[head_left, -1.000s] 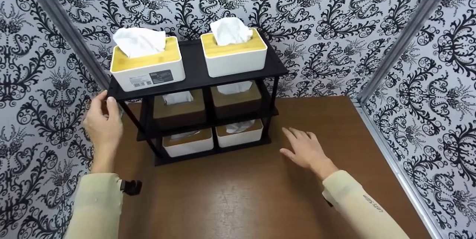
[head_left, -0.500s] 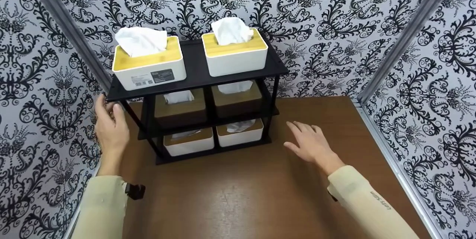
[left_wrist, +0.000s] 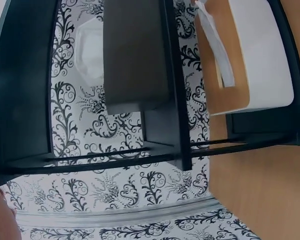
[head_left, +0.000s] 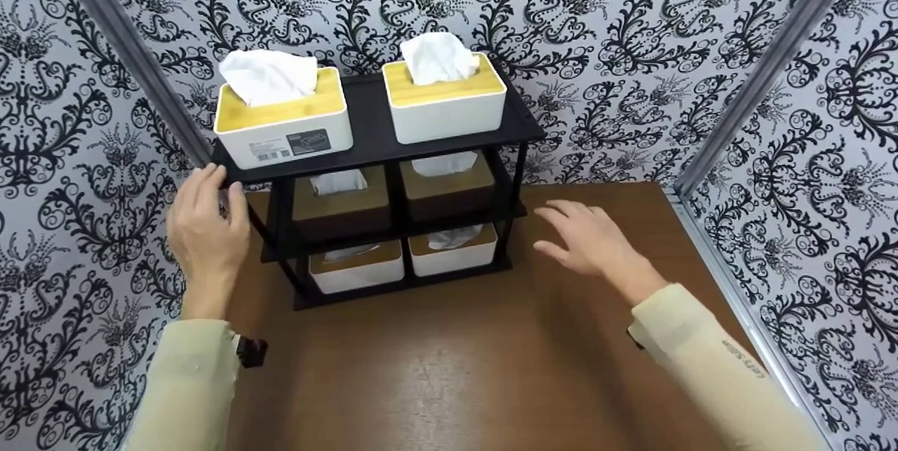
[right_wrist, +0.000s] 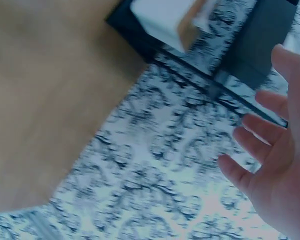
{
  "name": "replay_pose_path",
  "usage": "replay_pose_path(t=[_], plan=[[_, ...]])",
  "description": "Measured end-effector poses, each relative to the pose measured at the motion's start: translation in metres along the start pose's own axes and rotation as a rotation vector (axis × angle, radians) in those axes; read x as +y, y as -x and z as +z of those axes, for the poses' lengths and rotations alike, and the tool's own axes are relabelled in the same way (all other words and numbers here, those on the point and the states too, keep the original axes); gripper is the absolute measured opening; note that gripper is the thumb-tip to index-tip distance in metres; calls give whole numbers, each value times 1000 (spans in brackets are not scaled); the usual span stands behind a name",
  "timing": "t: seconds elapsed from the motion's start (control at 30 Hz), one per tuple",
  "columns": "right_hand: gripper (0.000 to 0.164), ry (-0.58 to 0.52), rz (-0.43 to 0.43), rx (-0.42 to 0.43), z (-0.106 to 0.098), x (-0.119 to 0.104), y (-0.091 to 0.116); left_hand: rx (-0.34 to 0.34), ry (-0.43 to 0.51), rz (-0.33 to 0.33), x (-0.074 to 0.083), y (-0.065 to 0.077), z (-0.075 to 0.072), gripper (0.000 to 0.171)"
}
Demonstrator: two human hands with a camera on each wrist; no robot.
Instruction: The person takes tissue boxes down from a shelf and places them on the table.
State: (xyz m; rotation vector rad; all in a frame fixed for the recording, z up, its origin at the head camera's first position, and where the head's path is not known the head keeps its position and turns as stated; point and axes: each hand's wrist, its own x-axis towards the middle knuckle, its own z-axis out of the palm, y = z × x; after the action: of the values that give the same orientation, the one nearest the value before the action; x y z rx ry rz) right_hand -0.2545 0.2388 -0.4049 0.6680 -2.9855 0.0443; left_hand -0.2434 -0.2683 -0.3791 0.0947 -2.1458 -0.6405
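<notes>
A black three-tier rack (head_left: 372, 114) bears white tissue boxes with wood-look lids. On the top shelf stand a left tissue box (head_left: 287, 135), label facing front, and a right tissue box (head_left: 449, 118). My left hand (head_left: 208, 226) is at the rack's front left corner, fingertips at or just off the top shelf's edge; whether they touch is unclear. Only a sliver of that hand shows in the left wrist view. To the right of the rack, my right hand (head_left: 593, 240) hovers apart from it, fingers spread and holding nothing.
Two tissue boxes stand on the middle shelf, partly shaded, and a pair on the bottom shelf, including a lower right box (head_left: 456, 258). The rack stands on a brown tabletop (head_left: 435, 367). Patterned walls (head_left: 617, 72) enclose the back and sides.
My left hand came away from the shelf corner, dropped slightly, then rose back towards it. The right hand has lifted a little. The rack and boxes keep their places.
</notes>
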Motion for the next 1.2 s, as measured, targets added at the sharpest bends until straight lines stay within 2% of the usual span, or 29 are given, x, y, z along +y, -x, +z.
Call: replay_pose_path(t=[0.17, 0.3, 0.47, 0.6, 0.73, 0.87, 1.07, 1.2], plan=[[59, 49, -90, 51, -42, -15, -9, -36, -80, 61, 4, -6, -6, 32], [61, 46, -123, 77, -76, -32, -21, -40, -112, 90, 7, -10, -9, 32], [77, -16, -62, 73, -115, -35, -49, -27, -138, 112, 10, -10, -8, 30], [87, -96, 17, 70, -137, -34, -72, -12, -160, 108, 12, -9, -6, 28], [94, -139, 51, 56, -151, -37, -94, -19, -184, 92, 13, -9, -5, 27], [102, -128, 50, 19, -158, -41, -116, -29, -197, 83, 16, -10, -4, 28], [109, -60, 42, -24, -162, -44, -142, -71, -196, 127, 18, -7, -5, 33], [114, -65, 35, -59, -164, -48, -157, -69, -192, 154, 17, -2, -8, 40]])
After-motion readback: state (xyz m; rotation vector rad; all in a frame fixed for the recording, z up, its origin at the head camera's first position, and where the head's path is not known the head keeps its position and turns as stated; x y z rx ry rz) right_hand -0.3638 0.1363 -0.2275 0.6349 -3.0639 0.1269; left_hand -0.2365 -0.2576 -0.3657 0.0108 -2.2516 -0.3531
